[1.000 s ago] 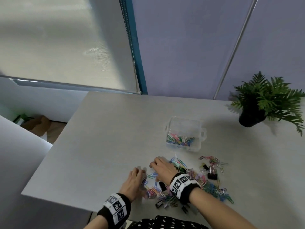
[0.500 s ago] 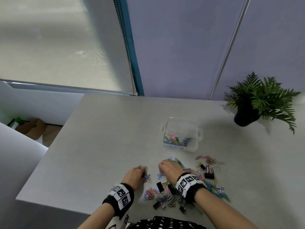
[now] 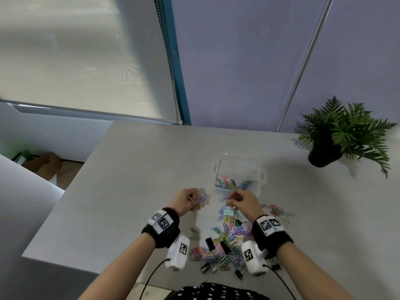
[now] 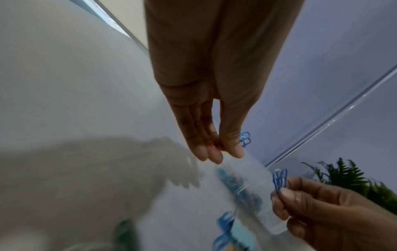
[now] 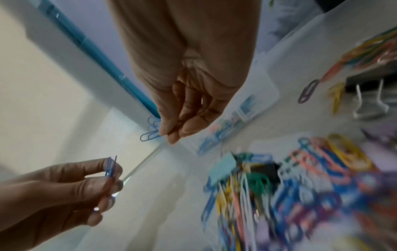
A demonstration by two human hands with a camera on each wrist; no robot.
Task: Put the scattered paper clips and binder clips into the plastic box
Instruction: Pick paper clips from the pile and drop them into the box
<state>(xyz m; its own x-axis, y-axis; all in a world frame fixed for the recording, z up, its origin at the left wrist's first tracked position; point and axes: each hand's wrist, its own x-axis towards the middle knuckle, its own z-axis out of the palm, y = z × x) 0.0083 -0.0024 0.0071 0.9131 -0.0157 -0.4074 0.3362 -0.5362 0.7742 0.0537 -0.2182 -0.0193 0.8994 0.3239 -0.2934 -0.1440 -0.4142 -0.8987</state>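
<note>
I have both hands lifted off the desk [image 3: 121, 191], each pinching blue paper clips: the left hand [image 3: 186, 202] has a few between thumb and fingertips, and the right hand [image 3: 243, 203] is clamped on its own small bunch [image 5: 150, 130]. The plastic box [image 3: 240, 163] lies straight ahead, just beyond the right hand and to the right of the left, so I judge the right hand drops first. The box's long axis seems to run away from me, with clips already gathered at its near end. The main scatter of clips [image 3: 225, 239] lies between my wrists, black binder clips among it. A potted fern [image 3: 337, 135] stands far right, and window blinds hang behind.
</note>
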